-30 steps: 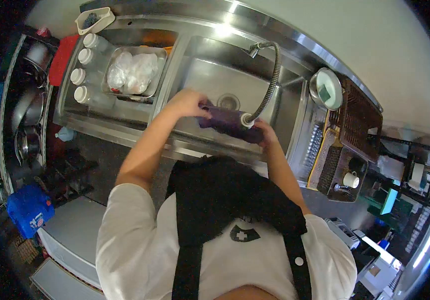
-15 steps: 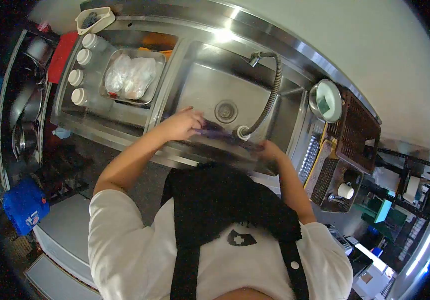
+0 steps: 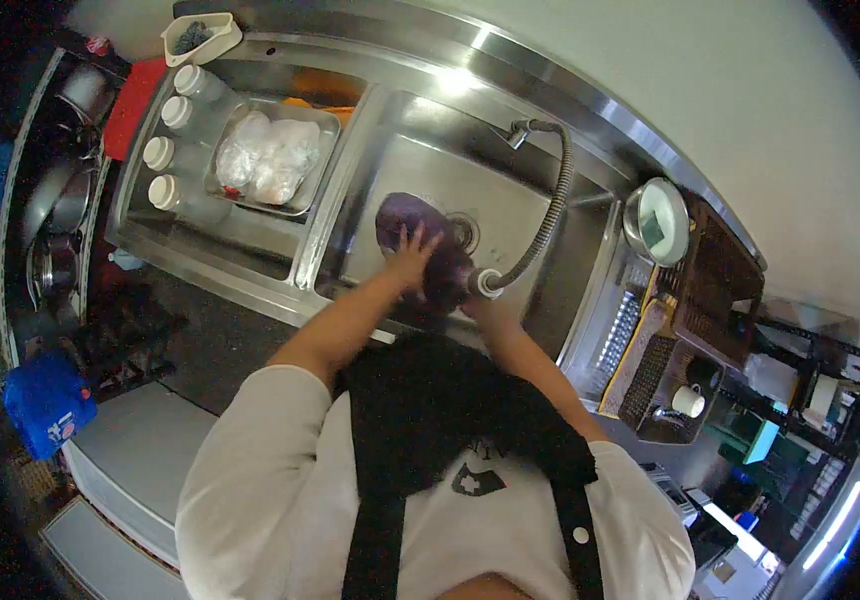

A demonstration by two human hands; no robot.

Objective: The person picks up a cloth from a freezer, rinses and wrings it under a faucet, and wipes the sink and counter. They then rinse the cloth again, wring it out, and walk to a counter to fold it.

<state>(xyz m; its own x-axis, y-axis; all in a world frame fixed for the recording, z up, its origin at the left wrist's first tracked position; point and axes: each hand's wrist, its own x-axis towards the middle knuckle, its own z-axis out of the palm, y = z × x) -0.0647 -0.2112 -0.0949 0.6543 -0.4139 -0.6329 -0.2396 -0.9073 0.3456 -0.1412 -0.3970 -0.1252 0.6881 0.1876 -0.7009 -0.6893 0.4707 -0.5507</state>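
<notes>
A dark purple item (image 3: 405, 215), perhaps cloth or a bag, spreads over the front left of the right sink basin (image 3: 535, 200), beside the drain. On top of it lies my left hand (image 3: 412, 262), fingers spread. My right hand (image 3: 487, 308) is blurred at the item's right edge, just below the shower head (image 3: 488, 282) of the coiled metal hose (image 3: 556, 190); its fingers are hidden.
In the left basin, a metal tray (image 3: 328, 150) holds plastic-wrapped items (image 3: 275, 155), beside several white-capped bottles (image 3: 178, 112). At the right are a metal bowl (image 3: 640, 220), brown baskets (image 3: 715, 275) and a white mug (image 3: 688, 401).
Both hands have moved closer together. The purple item, a blurred strip between them before, now bulges out as a broader shape in the basin. My left hand's fingers are now spread over it.
</notes>
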